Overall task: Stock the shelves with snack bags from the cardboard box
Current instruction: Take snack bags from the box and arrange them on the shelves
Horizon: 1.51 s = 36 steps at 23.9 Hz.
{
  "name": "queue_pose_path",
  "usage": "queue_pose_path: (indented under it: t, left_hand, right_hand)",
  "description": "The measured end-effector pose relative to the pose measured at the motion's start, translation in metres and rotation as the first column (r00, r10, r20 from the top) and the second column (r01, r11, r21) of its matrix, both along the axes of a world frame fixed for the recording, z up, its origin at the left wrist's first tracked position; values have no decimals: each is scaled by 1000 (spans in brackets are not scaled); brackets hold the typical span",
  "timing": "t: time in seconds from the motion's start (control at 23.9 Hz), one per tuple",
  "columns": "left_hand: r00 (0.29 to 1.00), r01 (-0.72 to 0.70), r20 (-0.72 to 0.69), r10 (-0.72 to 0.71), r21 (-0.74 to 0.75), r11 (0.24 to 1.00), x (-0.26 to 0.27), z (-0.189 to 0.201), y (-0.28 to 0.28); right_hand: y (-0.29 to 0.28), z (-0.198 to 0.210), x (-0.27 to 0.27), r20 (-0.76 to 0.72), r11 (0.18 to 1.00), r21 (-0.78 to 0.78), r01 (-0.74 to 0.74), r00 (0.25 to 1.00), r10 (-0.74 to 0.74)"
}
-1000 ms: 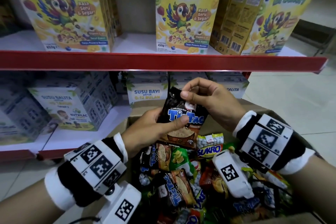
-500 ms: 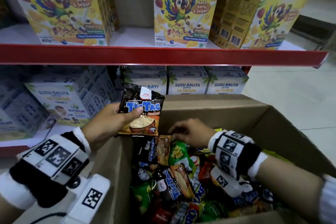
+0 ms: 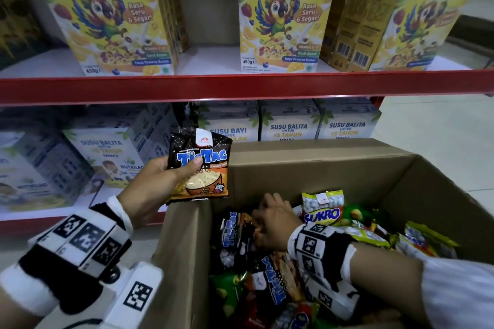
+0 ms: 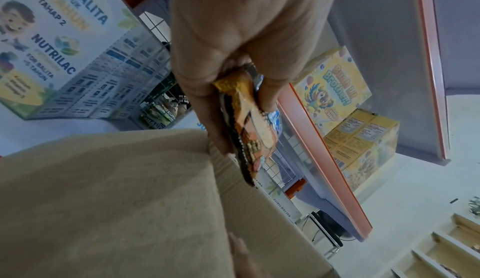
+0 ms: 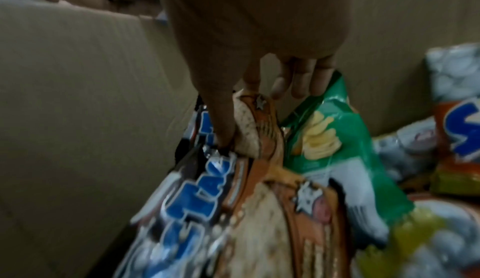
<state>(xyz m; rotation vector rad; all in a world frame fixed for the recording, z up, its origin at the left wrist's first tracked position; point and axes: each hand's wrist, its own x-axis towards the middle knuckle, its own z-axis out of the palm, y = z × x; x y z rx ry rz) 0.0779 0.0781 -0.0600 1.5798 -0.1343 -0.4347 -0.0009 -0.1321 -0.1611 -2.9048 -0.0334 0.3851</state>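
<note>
In the head view the left hand (image 3: 152, 187) holds a black and orange Tic Tac bag (image 3: 200, 165) upright, thumb across the front over the blue lettering and the other fingers behind it, just above the near left corner of the cardboard box (image 3: 307, 171) and in front of the lower shelf (image 3: 53, 215). That shelf carries white Susu Balita milk boxes (image 3: 290, 125), and above its red-edged upper shelf (image 3: 213, 87) stand yellow parrot cereal boxes (image 3: 280, 16). The right hand (image 3: 275, 222) is down inside the box among mixed snack bags, its fingers curled on a packet next to a second Tic Tac bag (image 3: 232, 230), with a Sukro bag (image 3: 322, 211) just beside it on the right. In the left wrist view the left hand (image 4: 233, 36) pinches the Tic Tac bag (image 4: 249, 130) edge-on between thumb and fingers, above the box's tan wall (image 4: 103, 200); a Nutrilac box (image 4: 52, 46) stands to the left. In the right wrist view the right hand (image 5: 246, 36) pinches the top corner of an orange-brown Tic Tac packet (image 5: 249, 130) between thumb and forefinger, the other fingers (image 5: 298, 81) hanging loosely over a green snack bag (image 5: 324, 139) that leans against it; the picture is blurred.
</note>
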Motion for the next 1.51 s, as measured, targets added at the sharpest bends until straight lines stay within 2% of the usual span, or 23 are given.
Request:
queue_pose_path:
  t: [0.08, 0.13, 0.17, 0.21, 0.25, 0.29, 0.33, 0.38, 0.42, 0.5, 0.59, 0.71, 0.8, 0.88, 0.92, 1.0, 1.05, 1.09, 1.21, 1.34, 1.42, 1.51]
  left_hand:
    - [996, -69, 52, 70, -29, 997, 1, 2, -4]
    - [992, -102, 65, 106, -69, 992, 2, 3, -7]
    - [989, -121, 71, 130, -113, 986, 1, 3, -11]
    - [987, -130, 72, 141, -143, 981, 0, 4, -16]
    - [987, -129, 72, 141, -154, 980, -3, 4, -22]
    - [989, -116, 78, 128, -139, 983, -7, 4, -29]
    - [991, -92, 84, 102, -117, 989, -14, 5, -37]
    - [995, -55, 82, 64, -107, 993, -21, 5, -44]
    - [998, -6, 57, 14, -129, 992, -27, 6, -50]
    - [989, 135, -28, -148, -262, 955, -40, 13, -60]
    - [966, 242, -6, -257, -323, 915, -47, 16, -67]
    - [986, 165, 11, -169, -293, 942, -45, 16, -69]
    - [997, 79, 20, -76, -251, 965, -34, 13, -63]
    - [999, 8, 37, 0, -201, 980, -20, 9, -52]
    - [999, -20, 34, 27, -189, 982, -14, 7, -47]
    - [998, -44, 27, 50, -196, 980, -7, 3, -38]
    - [999, -40, 27, 46, -199, 979, -6, 0, -35]
    - [999, -30, 25, 36, -200, 979, -5, -3, -32]
    - [1000, 2, 21, 2, -185, 983, -6, -10, -26]
    - [1000, 9, 19, -5, -206, 979, -5, -11, -26]
    - [1000, 14, 15, -11, -237, 971, -4, -10, -28]
    - [1000, 19, 14, -16, -256, 967, -4, -9, -30]
  right_hand:
    - [-10, 27, -5, 42, 985, 169, -8, 999, 1]
    - [-17, 45, -7, 47, 940, 339, 39, 997, -59]
    - [-24, 64, -10, 39, 823, 556, 116, 986, -165]
    - [-30, 83, -12, 33, 634, 758, 150, 963, -267]
    - [-35, 99, -14, -3, 416, 896, 155, 939, -343]
    - [-38, 113, -17, -56, 212, 967, 145, 925, -376]
    - [-39, 124, -19, -87, 60, 991, 119, 919, -385]
    - [-38, 133, -21, -101, -30, 995, 97, 915, -391]
    - [-38, 138, -22, -89, -47, 996, 76, 915, -393]
    - [-34, 143, -26, -22, 36, 999, 41, 913, -408]
    - [-29, 143, -28, 50, 122, 993, 1, 910, -411]
    - [-24, 134, -29, 83, 209, 978, 6, 907, -413]
    - [-30, 123, -27, 64, 307, 948, 86, 893, -445]
    - [-40, 107, -24, -27, 406, 890, 208, 913, -408]
    - [-45, 97, -22, -68, 505, 826, 251, 933, -354]
    - [-54, 71, -18, -122, 798, 566, 206, 978, -167]
    - [-54, 57, -17, -185, 898, 423, 125, 981, -50]
    - [-52, 44, -17, -260, 948, 318, 31, 964, 56]
    - [-35, 6, -17, -443, 965, 173, -195, 860, 253]
    - [-21, -16, -20, -418, 935, 88, -344, 839, 348]
    - [-22, -17, -21, -355, 939, 105, -328, 870, 343]
    - [-30, -4, -21, -321, 964, 173, -200, 914, 248]
